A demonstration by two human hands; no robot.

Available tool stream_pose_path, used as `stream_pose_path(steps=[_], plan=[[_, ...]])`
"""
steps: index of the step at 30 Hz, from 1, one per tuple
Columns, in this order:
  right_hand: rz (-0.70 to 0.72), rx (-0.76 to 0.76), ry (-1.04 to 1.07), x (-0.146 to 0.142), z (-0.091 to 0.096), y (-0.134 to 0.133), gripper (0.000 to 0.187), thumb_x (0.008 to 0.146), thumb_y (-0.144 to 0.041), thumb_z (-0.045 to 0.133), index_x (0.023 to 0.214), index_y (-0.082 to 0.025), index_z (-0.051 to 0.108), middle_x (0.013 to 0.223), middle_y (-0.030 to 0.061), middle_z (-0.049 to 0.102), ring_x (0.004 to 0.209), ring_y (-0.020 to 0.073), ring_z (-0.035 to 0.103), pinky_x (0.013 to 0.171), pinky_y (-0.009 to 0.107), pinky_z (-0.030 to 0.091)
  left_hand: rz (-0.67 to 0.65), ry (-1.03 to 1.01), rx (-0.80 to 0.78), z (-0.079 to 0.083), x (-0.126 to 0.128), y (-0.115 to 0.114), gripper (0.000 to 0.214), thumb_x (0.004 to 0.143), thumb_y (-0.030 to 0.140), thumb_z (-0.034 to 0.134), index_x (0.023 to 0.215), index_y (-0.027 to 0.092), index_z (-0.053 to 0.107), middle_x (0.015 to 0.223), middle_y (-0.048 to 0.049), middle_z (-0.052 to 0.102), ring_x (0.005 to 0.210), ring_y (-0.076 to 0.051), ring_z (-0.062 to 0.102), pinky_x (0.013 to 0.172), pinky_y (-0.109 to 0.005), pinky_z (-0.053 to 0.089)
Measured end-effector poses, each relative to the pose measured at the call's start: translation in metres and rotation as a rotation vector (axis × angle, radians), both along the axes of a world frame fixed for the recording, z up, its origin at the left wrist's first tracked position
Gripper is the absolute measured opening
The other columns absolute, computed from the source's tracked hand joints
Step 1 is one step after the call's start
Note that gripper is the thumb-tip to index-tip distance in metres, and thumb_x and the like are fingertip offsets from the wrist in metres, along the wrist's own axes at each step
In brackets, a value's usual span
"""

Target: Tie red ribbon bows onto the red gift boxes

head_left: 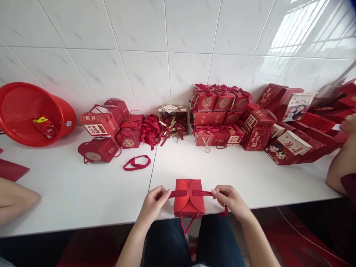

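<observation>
A small red gift box (189, 211) sits at the table's front edge, its rounded top flaps folded inward. A dark red ribbon (204, 193) runs through slots in the flaps and comes out on both sides. My left hand (157, 200) pinches the ribbon's left end, just off the box. On the other side my right hand (228, 198) pinches the right part, and a loose tail hangs below those fingers. From the box's front a red cord handle (187, 224) dangles over the edge. Beyond my left hand lies a looped ribbon (137, 163) on the table.
Against the tiled wall stand stacked red gift boxes (217, 118), a ribbon pile (151, 128) and an open carton of ribbons (174, 122). A red basket (62, 115) is far left. More boxes (289, 148) fill the right. Other people's arms (16, 200) reach in from both sides.
</observation>
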State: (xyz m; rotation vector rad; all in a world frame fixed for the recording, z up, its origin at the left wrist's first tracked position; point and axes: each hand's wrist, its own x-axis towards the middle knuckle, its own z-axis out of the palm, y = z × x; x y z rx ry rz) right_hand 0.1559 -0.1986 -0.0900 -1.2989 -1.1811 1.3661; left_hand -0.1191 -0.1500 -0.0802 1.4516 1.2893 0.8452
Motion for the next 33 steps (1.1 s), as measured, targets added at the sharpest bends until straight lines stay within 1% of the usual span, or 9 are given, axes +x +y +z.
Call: stream_pose_path(steps=[5, 10, 14, 16, 18, 22, 26, 29, 33], plan=[[0.009, 0.067, -0.309, 0.011, -0.001, 0.003, 0.037, 0.081, -0.053, 0.061, 0.070, -0.017, 0.063, 0.052, -0.0055, 0.042, 0.048, 0.0090, 0.033, 0.044, 0.023, 0.027, 0.087, 0.100, 0.073, -0.014, -0.015, 0.006, 0.037, 0.075, 0.052, 0.065, 0.061, 0.020, 0.053, 0.057, 0.0036, 0.045, 0.056, -0.014, 0.045, 0.056, -0.024, 0.037], [-0.445, 0.294, -0.500, 0.017, -0.007, -0.006, 0.031, 0.079, -0.052, 0.062, 0.084, -0.021, 0.063, 0.084, 0.0054, 0.061, 0.073, 0.0192, 0.055, 0.062, 0.030, 0.046, 0.387, 0.196, 0.431, -0.013, -0.021, -0.003, 0.024, 0.072, 0.045, 0.068, 0.078, 0.023, 0.061, 0.089, -0.0052, 0.061, 0.088, -0.024, 0.058, 0.079, -0.032, 0.045], [-0.148, 0.235, -0.488, 0.005, 0.003, -0.029, 0.037, 0.090, -0.048, 0.048, 0.068, -0.020, 0.059, 0.064, 0.0012, 0.053, 0.061, 0.0165, 0.047, 0.058, 0.029, 0.040, 0.069, 0.217, 0.279, 0.002, -0.026, -0.024, 0.026, 0.084, 0.042, 0.055, 0.068, 0.024, 0.063, 0.071, -0.0039, 0.062, 0.072, -0.022, 0.060, 0.067, -0.028, 0.044], [0.051, 0.151, -0.437, -0.008, 0.006, -0.037, 0.040, 0.093, -0.047, 0.043, 0.069, -0.020, 0.059, 0.063, 0.0000, 0.052, 0.060, 0.0153, 0.044, 0.057, 0.027, 0.037, -0.154, 0.218, 0.096, 0.007, -0.026, -0.033, 0.029, 0.087, 0.042, 0.052, 0.069, 0.025, 0.068, 0.060, -0.0016, 0.060, 0.059, -0.020, 0.057, 0.058, -0.027, 0.041], [0.106, 0.096, -0.359, -0.024, 0.004, -0.040, 0.037, 0.094, -0.047, 0.042, 0.075, -0.020, 0.060, 0.066, -0.0005, 0.053, 0.062, 0.0153, 0.046, 0.059, 0.027, 0.039, -0.196, 0.215, -0.005, 0.006, -0.021, -0.038, 0.023, 0.085, 0.043, 0.055, 0.082, 0.028, 0.072, 0.053, 0.0009, 0.056, 0.051, -0.019, 0.053, 0.052, -0.026, 0.037], [-0.047, -0.031, -0.031, -0.049, -0.015, -0.035, 0.037, 0.090, -0.055, 0.046, 0.083, -0.021, 0.059, 0.059, -0.0041, 0.047, 0.052, 0.0117, 0.040, 0.050, 0.025, 0.035, 0.065, 0.016, -0.064, -0.006, -0.004, -0.035, 0.034, 0.080, 0.046, 0.063, 0.108, 0.029, 0.068, 0.053, 0.0024, 0.056, 0.049, -0.017, 0.051, 0.048, -0.025, 0.035], [-0.350, -0.075, 0.419, -0.058, -0.028, -0.025, 0.032, 0.085, -0.055, 0.055, 0.087, -0.023, 0.060, 0.073, -0.0011, 0.058, 0.053, 0.0110, 0.046, 0.048, 0.024, 0.040, 0.297, -0.525, -0.178, -0.012, 0.011, -0.024, 0.052, 0.079, 0.049, 0.064, 0.126, 0.030, 0.056, 0.080, -0.0003, 0.062, 0.070, -0.016, 0.060, 0.054, -0.024, 0.045], [-0.512, -0.056, 0.639, -0.055, -0.027, -0.018, 0.025, 0.082, -0.050, 0.063, 0.092, -0.027, 0.065, 0.091, 0.0005, 0.063, 0.067, 0.0130, 0.058, 0.055, 0.025, 0.048, 0.377, -0.852, -0.319, -0.010, 0.011, -0.016, 0.048, 0.076, 0.044, 0.070, 0.120, 0.028, 0.062, 0.083, -0.0005, 0.062, 0.076, -0.014, 0.062, 0.060, -0.024, 0.050], [-0.634, 0.029, 0.681, -0.043, -0.017, -0.014, 0.014, 0.078, -0.040, 0.071, 0.085, -0.028, 0.070, 0.085, -0.0013, 0.065, 0.071, 0.0124, 0.061, 0.063, 0.026, 0.053, 0.516, -0.920, -0.291, -0.001, 0.004, -0.011, 0.037, 0.071, 0.039, 0.076, 0.104, 0.024, 0.072, 0.085, -0.0011, 0.064, 0.071, -0.011, 0.060, 0.058, -0.021, 0.051]])
